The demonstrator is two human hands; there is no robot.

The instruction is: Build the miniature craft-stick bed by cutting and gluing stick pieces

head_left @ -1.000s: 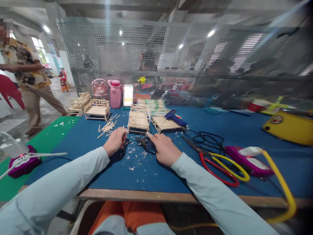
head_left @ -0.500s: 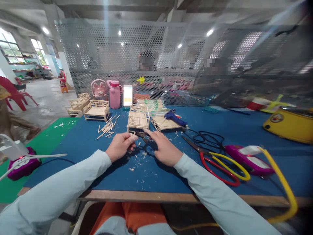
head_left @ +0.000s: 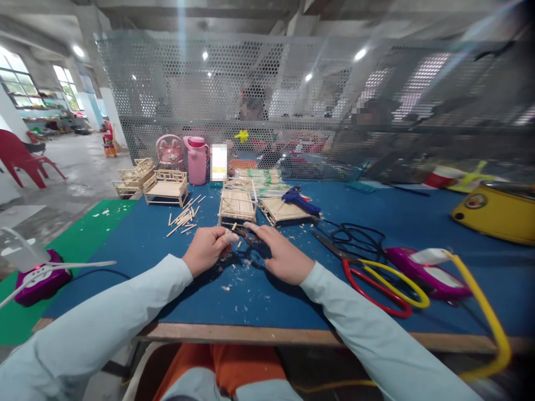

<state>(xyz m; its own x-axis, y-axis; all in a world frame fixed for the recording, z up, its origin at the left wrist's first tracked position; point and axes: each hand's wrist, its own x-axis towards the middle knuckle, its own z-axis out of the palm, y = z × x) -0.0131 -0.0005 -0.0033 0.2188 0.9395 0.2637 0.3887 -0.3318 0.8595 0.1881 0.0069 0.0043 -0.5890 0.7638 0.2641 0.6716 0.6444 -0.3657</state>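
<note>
"Left hand (head_left: 209, 249)?"
"Thumb and fingers together, clamped on one short, pale wooden stick (head_left: 234, 226)."
"Right hand (head_left: 286, 254)?"
"Fingers closed around dark metal pliers (head_left: 249, 239); tips near the stick, between both hands' fingers."
"Beyond the fingers?"
"One pale, slatted wooden frame (head_left: 237, 207), just past the fingertips."

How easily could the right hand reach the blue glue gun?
Likely yes: the blue glue gun lies atop the slatted panel, just beyond the right hand, with nothing tall between. That hand appears to hold pliers, though, and might need to release them first.
</note>
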